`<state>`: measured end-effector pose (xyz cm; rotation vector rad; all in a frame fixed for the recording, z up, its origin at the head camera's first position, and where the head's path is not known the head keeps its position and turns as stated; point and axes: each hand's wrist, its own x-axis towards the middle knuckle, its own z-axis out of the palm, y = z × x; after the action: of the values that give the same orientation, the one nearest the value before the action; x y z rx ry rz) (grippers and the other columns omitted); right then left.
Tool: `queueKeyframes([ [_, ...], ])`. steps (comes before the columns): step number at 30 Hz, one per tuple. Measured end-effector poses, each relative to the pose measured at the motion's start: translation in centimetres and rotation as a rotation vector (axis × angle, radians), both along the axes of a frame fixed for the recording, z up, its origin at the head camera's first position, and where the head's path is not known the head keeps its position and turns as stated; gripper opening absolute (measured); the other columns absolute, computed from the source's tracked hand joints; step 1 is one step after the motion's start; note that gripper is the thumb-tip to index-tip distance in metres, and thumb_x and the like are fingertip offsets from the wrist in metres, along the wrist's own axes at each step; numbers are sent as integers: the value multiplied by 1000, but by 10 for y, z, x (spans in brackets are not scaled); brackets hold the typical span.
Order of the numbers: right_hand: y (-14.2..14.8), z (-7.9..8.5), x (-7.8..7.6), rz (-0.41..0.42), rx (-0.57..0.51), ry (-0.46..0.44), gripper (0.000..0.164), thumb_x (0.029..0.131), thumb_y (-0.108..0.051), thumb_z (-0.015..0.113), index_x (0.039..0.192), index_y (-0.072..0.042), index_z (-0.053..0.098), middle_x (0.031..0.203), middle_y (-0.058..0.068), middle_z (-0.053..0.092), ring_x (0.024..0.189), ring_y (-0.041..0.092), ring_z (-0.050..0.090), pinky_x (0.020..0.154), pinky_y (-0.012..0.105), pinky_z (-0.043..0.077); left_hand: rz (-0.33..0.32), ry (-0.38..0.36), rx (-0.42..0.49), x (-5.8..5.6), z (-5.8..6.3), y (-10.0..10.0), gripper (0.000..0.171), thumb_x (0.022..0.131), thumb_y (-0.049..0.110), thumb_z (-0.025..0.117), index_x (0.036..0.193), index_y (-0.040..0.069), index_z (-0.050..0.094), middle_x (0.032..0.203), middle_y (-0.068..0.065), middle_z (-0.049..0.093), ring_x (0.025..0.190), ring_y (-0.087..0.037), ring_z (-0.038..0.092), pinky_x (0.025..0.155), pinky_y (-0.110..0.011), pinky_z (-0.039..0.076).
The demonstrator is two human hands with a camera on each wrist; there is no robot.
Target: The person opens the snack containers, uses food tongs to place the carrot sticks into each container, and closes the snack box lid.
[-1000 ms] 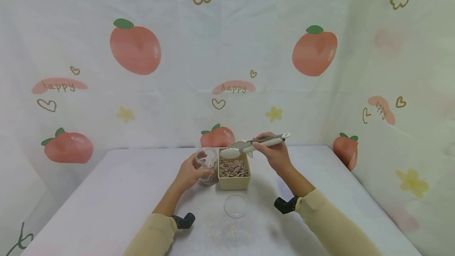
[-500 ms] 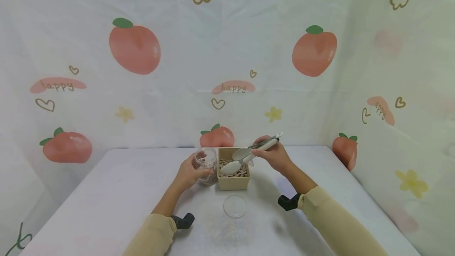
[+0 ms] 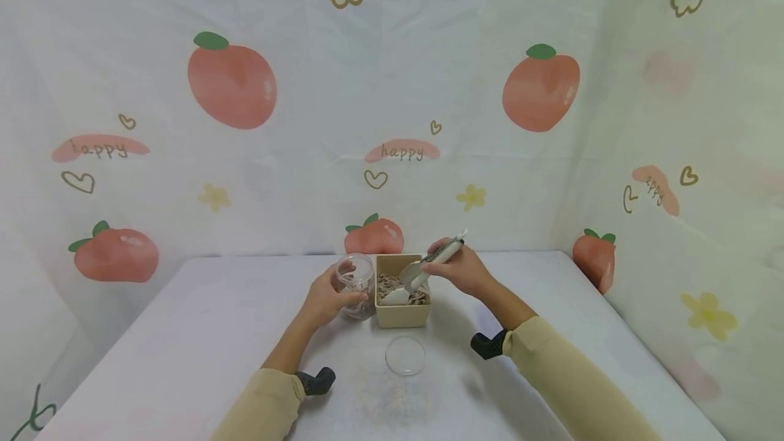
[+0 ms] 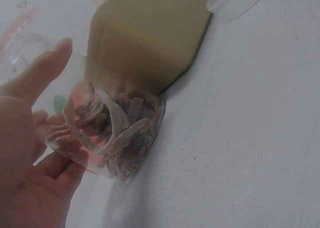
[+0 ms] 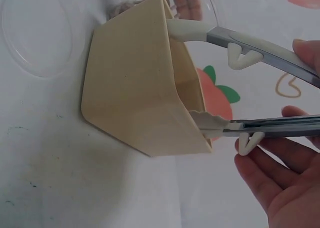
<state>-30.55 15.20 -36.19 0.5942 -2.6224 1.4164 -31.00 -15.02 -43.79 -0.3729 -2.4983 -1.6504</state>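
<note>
My left hand [image 3: 326,297] grips a clear jar [image 3: 355,276], thumb on one side and fingers round the other. Greyish-brown dried strips [image 4: 117,125] lie in the bottom of the jar. Right beside it stands a beige rectangular box [image 3: 403,317] holding many of the same strips [image 3: 387,284]. With my right hand [image 3: 462,269] I hold a pair of tongs [image 5: 270,51] by the handles, thumb on one arm and fingers on the other. Their white heads [image 3: 397,297] are spread apart and dip inside the box, partly hidden by its wall in the right wrist view.
A clear round lid [image 3: 405,355] lies flat on the white table [image 3: 245,332] in front of the box. Behind the table's far edge hangs a white curtain [image 3: 294,189] printed with peaches. Dark wrist cameras [image 3: 317,381] sit on both forearms.
The tongs have come down from above the box into it, tilting steeper, as my right hand moved slightly left. My left hand and the jar have stayed in place.
</note>
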Motion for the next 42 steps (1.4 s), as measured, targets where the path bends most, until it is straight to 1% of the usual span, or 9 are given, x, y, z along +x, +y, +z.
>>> queueKeyframes([
  [4,-5,0,-2,-48,-13,-4,33,82,-28,77,104,-6,64,91,4,67,84,21,60,71,36,46,8,0,-8,0,1,-1,78,73,22,87,139,9,48,136,-8,56,129,-33,46,106,-48,36],
  [9,-7,-6,-4,-77,-62,-20,29,82,-23,77,101,-6,65,89,5,67,82,19,61,70,34,48,5,-1,-17,0,2,-2,77,73,21,87,139,9,48,136,-8,56,128,-32,48,104,-48,37],
  [15,-10,-14,-4,-139,-166,-44,23,84,-19,76,95,-3,66,76,5,66,71,21,62,65,31,50,4,7,-13,0,1,-1,78,72,22,88,138,8,49,134,-7,57,127,-31,49,104,-47,38],
  [18,-11,-17,-2,-157,-231,-64,21,85,-18,75,94,-1,66,75,8,66,72,26,62,65,32,52,2,12,-14,-1,0,0,78,71,23,88,137,8,50,134,-7,58,127,-31,49,104,-47,38],
  [22,-12,-20,0,-156,-301,-78,17,87,-16,72,93,-1,66,79,9,66,77,30,65,70,37,56,9,14,-25,0,0,1,76,71,24,88,136,8,51,134,-7,58,124,-31,51,103,-48,39],
  [26,-12,-21,1,-168,-350,-72,17,87,-15,73,94,-1,67,83,9,67,77,25,67,70,39,57,16,8,-37,-1,1,2,77,71,27,88,137,10,51,134,-6,58,117,-28,54,98,-47,42],
  [30,-12,-21,1,-171,-383,-67,18,87,-15,74,95,0,67,83,9,67,75,21,66,69,38,57,22,-7,-45,-1,1,2,77,72,29,87,138,12,50,135,-5,57,112,-26,54,94,-46,43],
  [37,-10,-17,4,-160,-387,-54,20,87,-15,73,97,1,66,85,9,66,74,21,66,70,38,57,25,-11,-50,0,0,2,77,72,28,87,138,13,50,135,-3,57,112,-26,54,94,-45,43],
  [42,-7,-10,3,-133,-408,-39,20,89,-13,71,99,3,65,86,9,66,74,24,66,72,38,57,15,-10,-29,1,0,1,78,72,24,87,139,11,49,135,-5,57,121,-30,52,101,-47,41],
])
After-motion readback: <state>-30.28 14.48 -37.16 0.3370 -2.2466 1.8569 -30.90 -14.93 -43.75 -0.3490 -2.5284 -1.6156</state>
